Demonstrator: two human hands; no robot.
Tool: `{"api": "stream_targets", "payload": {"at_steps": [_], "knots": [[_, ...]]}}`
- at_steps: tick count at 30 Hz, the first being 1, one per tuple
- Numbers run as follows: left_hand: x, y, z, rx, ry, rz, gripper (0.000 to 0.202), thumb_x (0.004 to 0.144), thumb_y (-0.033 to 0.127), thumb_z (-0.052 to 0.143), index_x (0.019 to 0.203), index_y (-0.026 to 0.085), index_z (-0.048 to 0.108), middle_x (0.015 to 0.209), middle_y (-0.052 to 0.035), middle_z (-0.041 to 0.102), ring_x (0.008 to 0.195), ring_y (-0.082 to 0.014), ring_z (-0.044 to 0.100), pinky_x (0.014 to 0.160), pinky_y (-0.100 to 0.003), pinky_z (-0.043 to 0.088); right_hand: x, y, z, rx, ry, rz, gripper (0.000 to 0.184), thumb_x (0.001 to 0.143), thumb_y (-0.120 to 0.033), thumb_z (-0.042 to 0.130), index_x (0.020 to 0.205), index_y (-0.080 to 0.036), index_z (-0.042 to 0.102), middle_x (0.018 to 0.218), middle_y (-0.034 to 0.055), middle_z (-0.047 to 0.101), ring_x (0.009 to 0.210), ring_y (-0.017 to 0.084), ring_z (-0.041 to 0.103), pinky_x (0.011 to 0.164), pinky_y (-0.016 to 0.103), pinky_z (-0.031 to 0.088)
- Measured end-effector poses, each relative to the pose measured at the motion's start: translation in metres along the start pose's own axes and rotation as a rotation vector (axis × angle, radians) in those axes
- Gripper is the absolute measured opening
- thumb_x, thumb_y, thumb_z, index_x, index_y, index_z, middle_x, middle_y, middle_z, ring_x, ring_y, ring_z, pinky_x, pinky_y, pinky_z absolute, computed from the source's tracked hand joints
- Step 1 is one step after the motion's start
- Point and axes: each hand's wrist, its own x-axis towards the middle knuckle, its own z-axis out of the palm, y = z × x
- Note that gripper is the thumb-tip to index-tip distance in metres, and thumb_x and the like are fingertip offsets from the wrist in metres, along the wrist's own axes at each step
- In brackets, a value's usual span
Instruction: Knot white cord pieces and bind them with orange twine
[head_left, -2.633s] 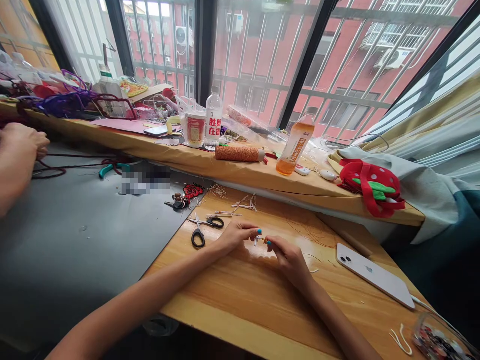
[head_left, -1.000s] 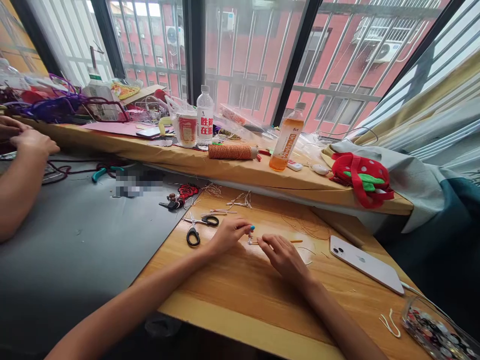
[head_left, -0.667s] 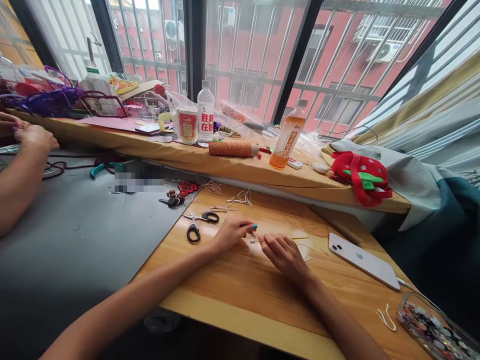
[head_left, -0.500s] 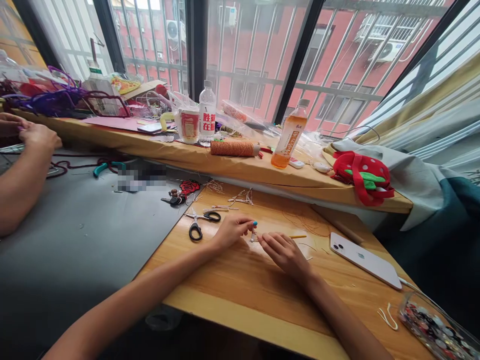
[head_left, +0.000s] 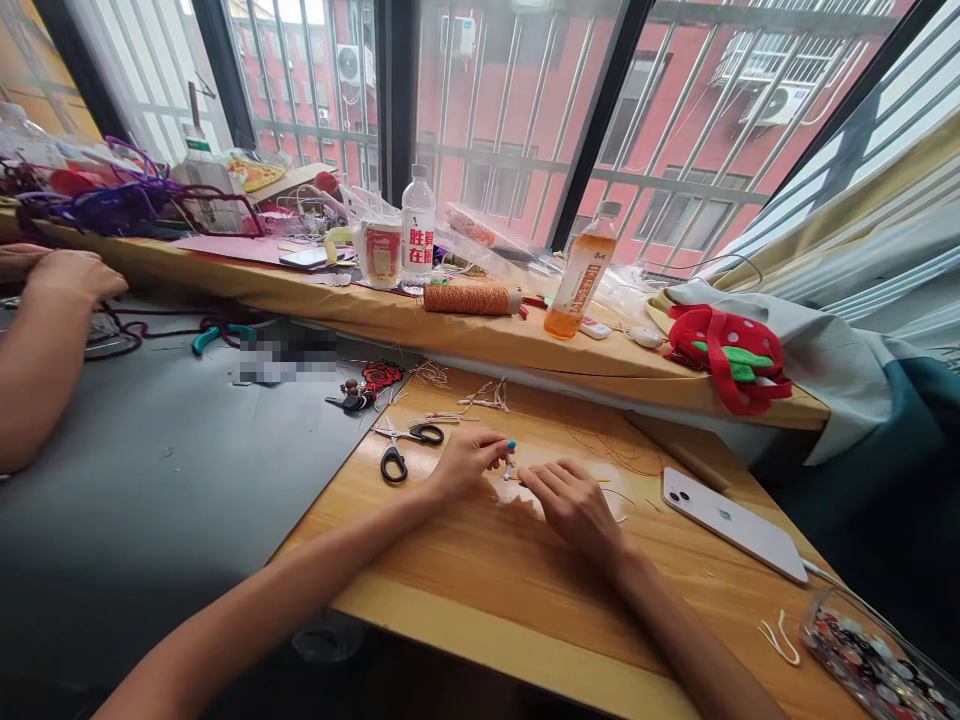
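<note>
My left hand is closed in a pinch around a small white corded piece topped with a turquoise bit, just above the wooden table. Right beside it, my right hand is palm down with its fingers drawn together at the piece's lower end. A thin yellow stick shows past the knuckles of this hand; the rest of it is hidden behind the fingers. Black-handled scissors lie spread to the left of my left hand. Behind the hands are several white cord scraps.
A phone with a cable and a clear box of beads are at the right. Bottles, an orange thread spool and a red pouch line the sill. Another person's hand is at far left, near teal-handled pliers.
My right hand has drawn slightly away from the white piece and turned a little, and less of the yellow stick shows. My left hand stays in place. The view has shifted slightly.
</note>
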Motion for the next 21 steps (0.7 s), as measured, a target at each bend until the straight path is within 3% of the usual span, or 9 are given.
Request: {"api": "stream_targets", "payload": {"at_steps": [5,9,16,21], "knots": [[0.0013,-0.0025,-0.0002,0.023,0.006,0.006,0.027,0.076,0.031,0.046,0.065,0.011,0.061,0.055,0.0001,0.051,0.051,-0.0075,0.045,0.05,-0.017,0.034,0.001,-0.0041,-0.0001,-0.101,-0.025,0.116,0.019,0.082,-0.011,0.037,0.088,-0.015,0.055,0.066,0.0025,0.055,0.054,0.012,0.045,0.053,0.025,0.03],[0.001,-0.0031,-0.0004,0.038,-0.004,0.039,0.027,0.077,0.03,0.045,0.064,0.012,0.061,0.056,0.0004,0.051,0.052,-0.0073,0.045,0.051,-0.017,0.034,-0.0016,-0.0039,-0.0001,-0.1,0.058,0.083,0.017,0.082,-0.018,0.042,0.095,-0.014,0.051,0.066,0.0021,0.057,0.055,0.011,0.047,0.052,0.024,0.031],[0.0005,0.0004,-0.0002,0.072,-0.002,0.06,0.025,0.077,0.026,0.047,0.062,0.012,0.061,0.054,0.0011,0.052,0.052,-0.0068,0.045,0.053,-0.017,0.034,-0.0044,-0.0022,-0.0016,-0.115,0.05,-0.028,0.015,0.081,-0.01,0.042,0.092,-0.012,0.052,0.074,0.0042,0.061,0.064,0.013,0.052,0.061,0.025,0.035],[0.0003,-0.0016,0.0014,0.087,-0.005,0.094,0.025,0.077,0.027,0.046,0.064,0.013,0.062,0.055,0.0006,0.053,0.054,-0.0074,0.046,0.054,-0.017,0.035,-0.0038,0.0004,-0.0031,-0.183,0.054,-0.076,0.019,0.081,-0.006,0.037,0.092,-0.01,0.053,0.073,0.0053,0.061,0.062,0.012,0.052,0.058,0.025,0.034]]}}
